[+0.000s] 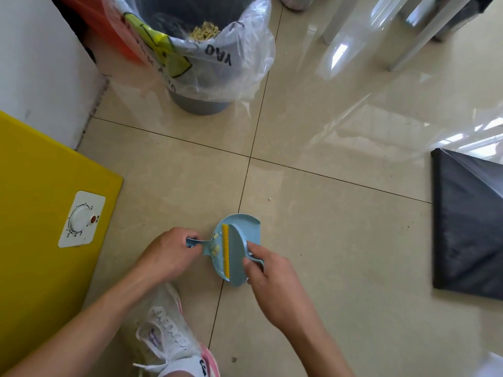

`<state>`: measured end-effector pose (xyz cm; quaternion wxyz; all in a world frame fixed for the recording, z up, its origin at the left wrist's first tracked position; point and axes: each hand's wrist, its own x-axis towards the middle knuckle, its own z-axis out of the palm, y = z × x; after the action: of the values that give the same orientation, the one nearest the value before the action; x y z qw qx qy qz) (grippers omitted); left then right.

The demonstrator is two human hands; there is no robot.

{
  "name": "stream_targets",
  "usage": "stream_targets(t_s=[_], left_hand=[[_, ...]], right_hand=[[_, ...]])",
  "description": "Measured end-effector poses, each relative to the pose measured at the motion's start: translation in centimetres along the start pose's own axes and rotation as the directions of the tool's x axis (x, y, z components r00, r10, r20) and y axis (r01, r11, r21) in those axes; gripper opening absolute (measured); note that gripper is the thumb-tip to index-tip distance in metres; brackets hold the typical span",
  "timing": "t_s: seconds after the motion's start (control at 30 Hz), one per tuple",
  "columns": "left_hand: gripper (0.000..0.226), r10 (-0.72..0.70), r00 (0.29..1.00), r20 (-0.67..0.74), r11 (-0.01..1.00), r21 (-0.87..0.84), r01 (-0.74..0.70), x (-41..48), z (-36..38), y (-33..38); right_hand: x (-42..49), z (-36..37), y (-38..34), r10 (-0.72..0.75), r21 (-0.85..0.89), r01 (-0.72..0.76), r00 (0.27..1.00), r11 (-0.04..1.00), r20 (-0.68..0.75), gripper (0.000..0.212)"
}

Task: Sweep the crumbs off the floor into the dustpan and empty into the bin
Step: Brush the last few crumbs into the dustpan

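Observation:
A small light-blue dustpan (246,227) lies on the tiled floor in front of me. My left hand (167,253) grips its handle at the left. My right hand (269,270) holds a light-blue brush (236,251) with a yellow bristle strip, laid across the pan. A few pale crumbs (215,247) sit inside the pan beside the bristles. One stray crumb (270,198) lies on the tile beyond the pan. The grey bin (201,103), lined with a clear plastic bag, stands further ahead with crumbs inside.
A yellow box (35,213) with a white dial stands at my left beside a white wall (35,63). A black panel (468,227) lies on the floor at right. White furniture legs (408,36) stand at the far right. My white sneaker (168,330) is below the hands.

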<state>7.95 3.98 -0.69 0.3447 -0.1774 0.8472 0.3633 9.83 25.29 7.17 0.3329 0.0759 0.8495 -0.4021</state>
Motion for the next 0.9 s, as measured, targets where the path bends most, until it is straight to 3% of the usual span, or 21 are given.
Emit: stream_targets(t_s=[0.07, 0.17, 0.27, 0.33, 0.47, 0.67, 0.8, 0.9], left_hand=[[0.018, 0.009, 1.000, 0.011, 1.000, -0.011, -0.009, 0.0, 0.0, -0.2], [0.022, 0.006, 1.000, 0.023, 0.999, -0.047, -0.005, -0.1, 0.0, -0.4], [0.018, -0.014, 1.000, 0.018, 0.997, -0.075, 0.015, -0.2, -0.1, -0.8], [0.017, -0.025, 1.000, 0.010, 0.996, -0.083, 0.026, -0.3, -0.3, -1.2], [0.016, -0.011, 1.000, -0.001, 0.995, -0.101, 0.011, -0.3, -0.7, -1.7], [0.018, -0.007, 1.000, -0.027, 0.998, -0.056, 0.005, -0.4, -0.4, -1.7], [0.018, 0.004, 1.000, -0.020, 0.999, -0.032, -0.005, -0.3, -0.6, -1.7], [0.017, -0.009, 1.000, -0.019, 0.998, -0.056, 0.008, -0.5, -0.6, -2.0]], right_hand=[[-0.7, -0.4, -0.2, -0.046, 0.023, 0.046, 0.999, 0.999, -0.023, 0.034], [-0.5, -2.5, 1.1, -0.043, -0.001, 0.043, 0.982, 0.999, -0.182, 0.031], [0.6, -5.4, 3.3, 0.065, -0.115, -0.112, 0.935, 0.987, -0.348, 0.033], [1.6, -6.3, 4.6, 0.125, -0.193, -0.209, 0.919, 0.959, -0.373, 0.031], [2.9, -3.6, 4.8, 0.136, -0.334, -0.232, 0.948, 0.914, -0.287, 0.036], [0.4, 4.4, 1.2, 0.002, -0.263, -0.018, 0.998, 0.965, -0.061, 0.029], [-2.1, 4.4, 0.6, -0.084, -0.138, 0.079, 0.996, 0.987, -0.035, 0.022], [-2.8, 1.8, 0.8, -0.083, -0.078, 0.075, 0.992, 0.994, -0.091, 0.024]])
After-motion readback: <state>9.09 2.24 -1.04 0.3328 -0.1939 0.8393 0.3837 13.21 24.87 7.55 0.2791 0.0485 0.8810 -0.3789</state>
